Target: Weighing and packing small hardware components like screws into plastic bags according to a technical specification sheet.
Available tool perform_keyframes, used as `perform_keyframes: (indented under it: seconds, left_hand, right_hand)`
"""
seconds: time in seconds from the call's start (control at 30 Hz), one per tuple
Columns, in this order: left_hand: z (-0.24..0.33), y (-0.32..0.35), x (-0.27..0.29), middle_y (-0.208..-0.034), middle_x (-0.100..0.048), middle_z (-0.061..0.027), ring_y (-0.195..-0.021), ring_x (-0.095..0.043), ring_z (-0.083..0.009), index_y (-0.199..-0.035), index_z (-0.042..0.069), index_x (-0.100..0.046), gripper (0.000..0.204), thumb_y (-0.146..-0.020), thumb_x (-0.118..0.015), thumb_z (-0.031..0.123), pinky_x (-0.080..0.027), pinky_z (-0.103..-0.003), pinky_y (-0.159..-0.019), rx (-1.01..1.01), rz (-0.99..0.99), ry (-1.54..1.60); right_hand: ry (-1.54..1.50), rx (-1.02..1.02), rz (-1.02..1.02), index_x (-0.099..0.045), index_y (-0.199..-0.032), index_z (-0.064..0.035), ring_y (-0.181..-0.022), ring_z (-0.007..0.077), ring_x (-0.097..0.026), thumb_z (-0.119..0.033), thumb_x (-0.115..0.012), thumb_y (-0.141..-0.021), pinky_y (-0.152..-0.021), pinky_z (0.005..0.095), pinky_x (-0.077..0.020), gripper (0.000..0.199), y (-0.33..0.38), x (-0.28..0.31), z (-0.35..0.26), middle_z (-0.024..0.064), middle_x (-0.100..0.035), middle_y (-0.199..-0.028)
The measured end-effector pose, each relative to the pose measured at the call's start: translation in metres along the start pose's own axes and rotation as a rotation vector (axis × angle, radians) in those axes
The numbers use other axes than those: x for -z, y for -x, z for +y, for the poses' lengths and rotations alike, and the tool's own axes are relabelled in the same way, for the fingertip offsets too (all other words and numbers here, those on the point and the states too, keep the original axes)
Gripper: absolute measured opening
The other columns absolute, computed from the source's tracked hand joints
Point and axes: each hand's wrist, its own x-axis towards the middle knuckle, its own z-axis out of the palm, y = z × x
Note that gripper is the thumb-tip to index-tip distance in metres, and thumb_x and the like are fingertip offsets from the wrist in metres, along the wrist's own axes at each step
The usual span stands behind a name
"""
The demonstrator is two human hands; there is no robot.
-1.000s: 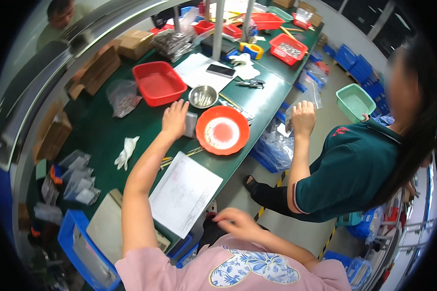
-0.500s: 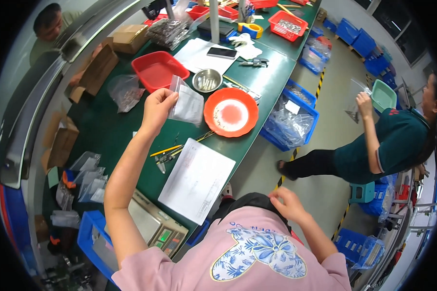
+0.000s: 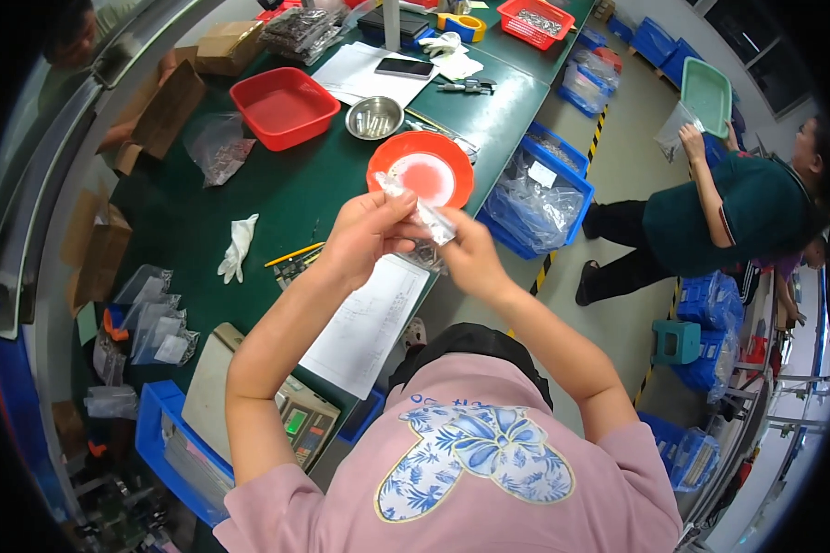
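Observation:
A small clear plastic bag (image 3: pixel 433 223) is stretched between my two hands, just in front of the red-orange dish. My left hand (image 3: pixel 371 235) pinches one end of it between thumb and fingers. On the other end, my right hand (image 3: pixel 475 253) is closed. The bag's lower part, behind my fingers, is partly hidden. The red-orange dish (image 3: pixel 461 184) has a whitish bottom with some small pieces at its left side. Beyond it stands a steel bowl (image 3: pixel 374 118) holding small metal pins. Under my hands lies a printed sheet (image 3: pixel 364 327), beside a yellow pencil (image 3: pixel 293 254) and a partly covered caliper (image 3: pixel 297 269).
A red tub (image 3: pixel 284 106), a bag of small parts (image 3: pixel 221 152) and a white glove (image 3: pixel 238 249) lie on the green table. A scale (image 3: pixel 309 419) stands near left. At right, a person (image 3: pixel 710 203) holds a green tray (image 3: pixel 706 97) near blue bins (image 3: pixel 537 207).
My right hand has come up from my waist to the bag. My left hand has brought the bag nearer and to the right. The person at right has raised the green tray.

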Motion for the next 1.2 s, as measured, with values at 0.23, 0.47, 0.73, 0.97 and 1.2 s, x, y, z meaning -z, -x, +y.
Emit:
perform_keyframes:
  seconds: [0.23, 0.47, 0.73, 0.97, 1.2]
  left_hand:
    - [-0.032, -0.035, -0.019, -0.070, -0.055, -0.0025, -0.063, -0.053, -0.0086, -0.077, 0.004, -0.052, 0.014, -0.081, -0.045, 0.016, -0.041, -0.022, -0.054, -0.355, 0.284, -0.162]
    - [-0.068, -0.063, -0.128, -0.076, -0.057, -0.0059, -0.069, -0.057, -0.0127, -0.085, 0.002, -0.054, 0.023, -0.080, -0.049, 0.023, -0.046, -0.023, -0.055, -0.186, 0.044, -0.041]
    - [-0.118, -0.078, -0.155, -0.068, -0.056, -0.0036, -0.061, -0.053, -0.0087, -0.079, 0.001, -0.055, 0.013, -0.078, -0.053, 0.014, -0.043, -0.021, -0.056, -0.119, 0.273, 0.122]
    - [-0.160, -0.054, -0.163, -0.064, -0.055, -0.0027, -0.057, -0.049, -0.0069, -0.070, 0.002, -0.056, 0.012, -0.077, -0.055, 0.011, -0.039, -0.020, -0.053, -0.246, 0.650, 0.161]
    - [-0.164, -0.045, -0.169, -0.059, -0.053, -0.0001, -0.055, -0.045, -0.0041, -0.068, -0.001, -0.057, 0.023, -0.079, -0.056, 0.019, -0.037, -0.020, -0.048, -0.371, 0.745, 0.005]
  right_hand:
    - [-0.593, -0.334, 0.008, -0.041, -0.115, -0.0024, -0.098, 0.0160, -0.050, -0.005, -0.048, -0.078, -0.083, 0.0297, -0.0397, 0.038, -0.011, 0.103, 0.005, 0.0073, -0.051, -0.109]
    - [0.543, 0.426, -0.002, -0.051, -0.108, -0.0085, -0.089, 0.0296, -0.055, 0.004, -0.048, -0.065, -0.074, 0.0347, -0.0453, 0.045, -0.002, 0.159, 0.023, 0.0132, -0.056, -0.100]
    - [0.375, 0.373, -0.372, -0.048, -0.110, -0.0042, -0.096, 0.0294, -0.052, -0.001, -0.052, -0.064, -0.079, 0.0354, -0.0429, 0.046, 0.001, 0.203, 0.059, 0.0151, -0.052, -0.107]
    - [0.172, 0.138, -0.741, -0.050, -0.089, -0.0015, -0.072, 0.0155, -0.054, -0.021, -0.067, -0.065, -0.062, 0.0258, -0.0431, 0.035, -0.014, 0.190, 0.045, 0.0073, -0.053, -0.081]
    - [-0.010, -0.312, -1.065, -0.051, -0.081, 0.0018, -0.072, 0.0107, -0.057, -0.003, -0.064, -0.070, -0.062, 0.0215, -0.0465, 0.018, -0.025, 0.169, 0.055, 0.0074, -0.059, -0.076]
